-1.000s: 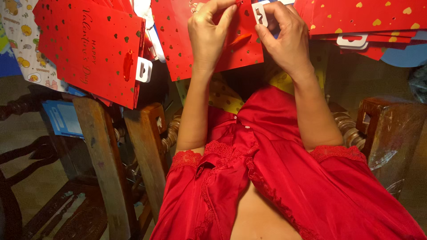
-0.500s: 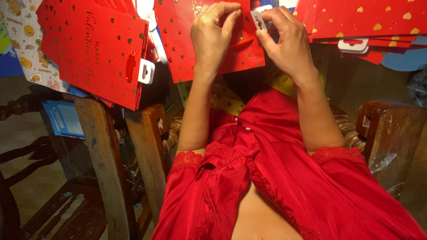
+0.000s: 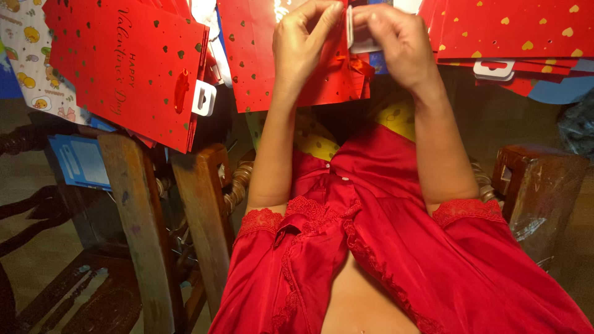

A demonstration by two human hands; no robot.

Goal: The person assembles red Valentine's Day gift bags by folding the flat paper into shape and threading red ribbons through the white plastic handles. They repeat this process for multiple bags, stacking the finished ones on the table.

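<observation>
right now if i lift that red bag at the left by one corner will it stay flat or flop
The red bag looks like thin flat paper, so it would probably bend somewhat yet hold its shape. It seems light for its size. It overhangs the wooden rail, so a nudge might slide it off.

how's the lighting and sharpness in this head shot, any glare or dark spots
Head view: warm, dim light; left hand and right hand fairly sharp on the white hang tab; faint glare at the red gift bag top edge; floor lower left murky; edges bowed by the wide lens.

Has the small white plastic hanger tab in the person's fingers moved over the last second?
Yes. The small white plastic hanger tab has shifted left across the red heart-dotted gift bag, from the right hand toward the left hand, which now pinch it together.
</observation>
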